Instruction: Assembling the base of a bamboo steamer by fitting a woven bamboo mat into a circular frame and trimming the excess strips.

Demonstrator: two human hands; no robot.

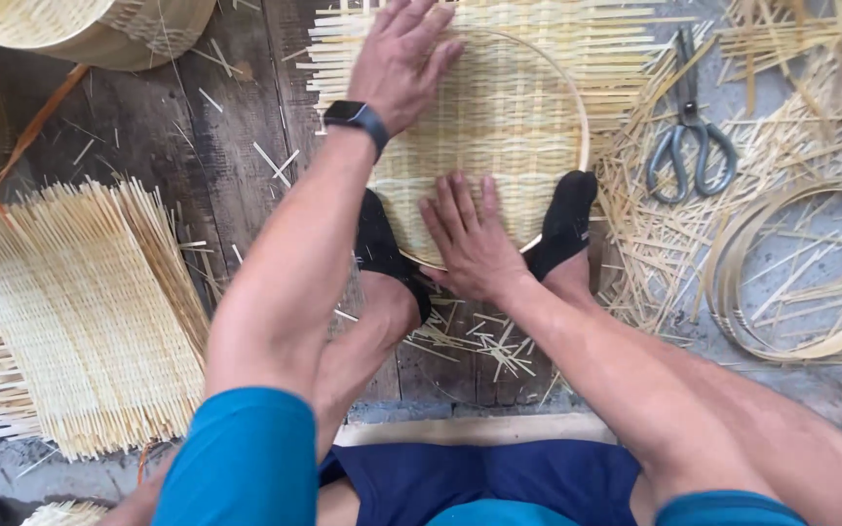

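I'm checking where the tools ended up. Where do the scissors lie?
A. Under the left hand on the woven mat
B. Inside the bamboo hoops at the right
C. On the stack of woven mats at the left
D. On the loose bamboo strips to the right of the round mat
D: the scissors lie on scattered bamboo strips right of the round woven mat, clear of both hands and above the bamboo hoops.

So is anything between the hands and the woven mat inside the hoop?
Nothing visible. The left hand lies flat on the woven mat at its far edge, and the right hand presses its near edge by the hoop.
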